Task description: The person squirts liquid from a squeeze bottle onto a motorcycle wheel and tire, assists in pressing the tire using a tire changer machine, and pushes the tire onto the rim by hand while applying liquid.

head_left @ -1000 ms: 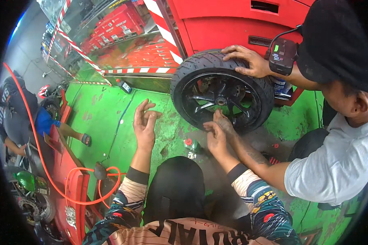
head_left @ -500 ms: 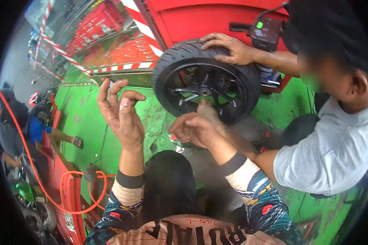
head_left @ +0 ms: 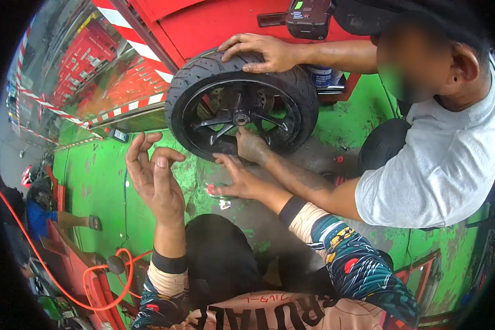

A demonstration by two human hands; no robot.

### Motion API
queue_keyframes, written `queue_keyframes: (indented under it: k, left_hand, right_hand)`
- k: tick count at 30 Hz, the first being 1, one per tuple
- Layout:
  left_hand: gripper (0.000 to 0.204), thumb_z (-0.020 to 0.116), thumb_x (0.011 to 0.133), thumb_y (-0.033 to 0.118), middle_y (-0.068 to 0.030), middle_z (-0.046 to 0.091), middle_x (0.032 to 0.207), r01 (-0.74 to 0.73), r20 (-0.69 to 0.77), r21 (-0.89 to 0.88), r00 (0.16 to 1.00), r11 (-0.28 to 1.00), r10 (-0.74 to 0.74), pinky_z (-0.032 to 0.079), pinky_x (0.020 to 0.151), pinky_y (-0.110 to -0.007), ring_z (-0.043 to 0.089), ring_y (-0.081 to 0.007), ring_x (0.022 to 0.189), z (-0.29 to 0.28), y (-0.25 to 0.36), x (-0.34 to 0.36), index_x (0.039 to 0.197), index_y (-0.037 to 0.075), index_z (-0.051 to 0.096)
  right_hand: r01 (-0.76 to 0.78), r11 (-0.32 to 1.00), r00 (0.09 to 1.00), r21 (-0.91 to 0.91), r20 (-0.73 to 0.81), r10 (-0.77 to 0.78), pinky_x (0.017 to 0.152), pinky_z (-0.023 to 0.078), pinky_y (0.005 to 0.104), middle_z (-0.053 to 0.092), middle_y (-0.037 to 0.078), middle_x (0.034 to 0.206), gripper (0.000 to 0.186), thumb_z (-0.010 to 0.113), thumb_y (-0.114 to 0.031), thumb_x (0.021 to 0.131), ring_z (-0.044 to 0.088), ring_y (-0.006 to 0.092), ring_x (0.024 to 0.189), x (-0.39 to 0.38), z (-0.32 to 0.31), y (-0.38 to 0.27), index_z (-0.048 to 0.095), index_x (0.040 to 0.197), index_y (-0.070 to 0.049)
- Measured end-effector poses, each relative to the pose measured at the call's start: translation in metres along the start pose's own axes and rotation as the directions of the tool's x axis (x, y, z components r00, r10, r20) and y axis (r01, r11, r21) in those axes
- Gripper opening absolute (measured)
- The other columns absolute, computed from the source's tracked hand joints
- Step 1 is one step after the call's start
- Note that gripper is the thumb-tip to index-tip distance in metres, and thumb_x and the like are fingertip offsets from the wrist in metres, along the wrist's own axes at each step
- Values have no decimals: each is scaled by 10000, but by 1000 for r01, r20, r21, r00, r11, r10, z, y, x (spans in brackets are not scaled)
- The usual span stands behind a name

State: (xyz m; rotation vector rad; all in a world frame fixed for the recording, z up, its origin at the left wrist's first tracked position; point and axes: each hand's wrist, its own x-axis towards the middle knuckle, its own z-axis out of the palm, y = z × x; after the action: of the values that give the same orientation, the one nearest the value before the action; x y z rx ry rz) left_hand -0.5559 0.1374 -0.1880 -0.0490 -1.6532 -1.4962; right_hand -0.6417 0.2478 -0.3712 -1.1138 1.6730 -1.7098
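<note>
My left hand (head_left: 158,181) is raised above the floor, its fingers loosely bent and apart, with nothing visible in it. My right hand (head_left: 241,180) reaches toward the lower rim of a motorcycle wheel (head_left: 225,118), fingers spread and apparently empty. The wheel stands upright, with a black tyre and dark spoked rim. A co-worker's one hand (head_left: 265,53) rests on top of the tyre; their other hand (head_left: 251,146) is at the hub, where its fingertips are partly hidden. By my right thumb, a small red-and-white item (head_left: 224,204) lies on the floor, partly covered.
The co-worker in a grey shirt (head_left: 432,170) crouches at right. Behind the wheel stands a red cabinet (head_left: 203,27) with a black case (head_left: 308,19). A dark bottle (head_left: 117,135) stands on the green floor. An orange hose (head_left: 88,275) loops at lower left.
My right hand has opened, its fingers spreading toward the wheel. My left hand stays raised. The whole view has shifted, so wheel and co-worker appear farther left.
</note>
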Motion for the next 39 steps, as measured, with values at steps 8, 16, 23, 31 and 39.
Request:
queue_keyframes:
  k: [8,16,23,31,39]
  left_hand:
    - [499,513,968,148,-174,506,1285,38,-20,-84,999,996,-40,478,788,-332,581,-198,828,-18,7,0,1421,3,361]
    - [518,489,980,200,-179,495,1310,22,-21,-31,1000,999,-23,472,785,-353,563,-202,832,-32,13,-1,1424,-16,334]
    - [510,490,983,200,-181,497,1324,14,-43,-32,999,999,-16,473,783,-353,565,-202,839,-37,14,-1,1424,0,330]
    - [496,492,983,190,-183,498,1322,36,-50,-43,998,998,-38,476,774,-345,569,-198,819,-35,12,0,1416,-1,343]
    - [524,500,981,199,-186,493,1319,118,-19,-56,993,991,-119,482,790,-336,579,-195,805,-32,-1,4,1432,-7,331]
  right_hand:
    - [-216,927,968,-308,54,243,1152,255,489,273,311,1502,1255,809,-606,651,259,457,1407,-32,23,55,137,1525,-5]
    - [-214,879,976,-426,-55,210,1091,354,464,444,246,1412,1005,813,-475,680,431,414,1304,-40,48,91,339,1453,-40]
    - [-231,878,972,-419,-63,226,1039,399,461,543,180,1312,726,777,-355,739,496,377,1231,-45,54,95,473,1340,-83]
    - [-316,881,947,-351,-164,275,1043,404,445,551,181,1326,717,779,-346,755,498,380,1237,-39,78,87,485,1355,-84]
    - [-309,893,934,-326,-282,220,1057,402,432,545,193,1339,697,777,-375,769,503,368,1245,-55,67,89,517,1326,-46]
